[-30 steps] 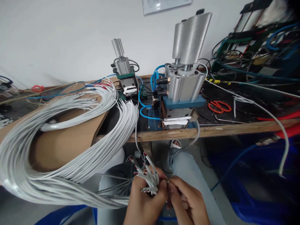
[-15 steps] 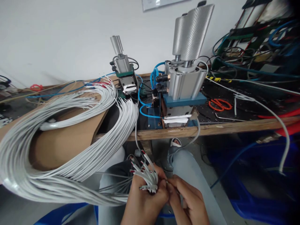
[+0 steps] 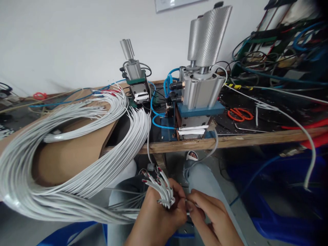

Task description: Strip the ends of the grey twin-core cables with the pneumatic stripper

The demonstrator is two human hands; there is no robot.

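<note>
My left hand is wrapped round a bunch of white cable ends, whose stripped tips show red and dark inner wires. The long bundle of white cables runs from that hand leftward and loops up onto the bench. My right hand meets the left thumb and pinches the end of one thin cable there. What exactly lies between those fingertips is small and partly hidden. Both hands are above my lap, below the bench edge.
A wooden-edged bench carries a large pneumatic press and a smaller press. Orange-handled scissors and a hex key lie at right. Cardboard sits under the cable coil. A blue stool stands at right.
Both hands have shifted slightly; the right has moved a little right and down. The held cable ends have tilted and bunched closer. The bench things have stayed put.
</note>
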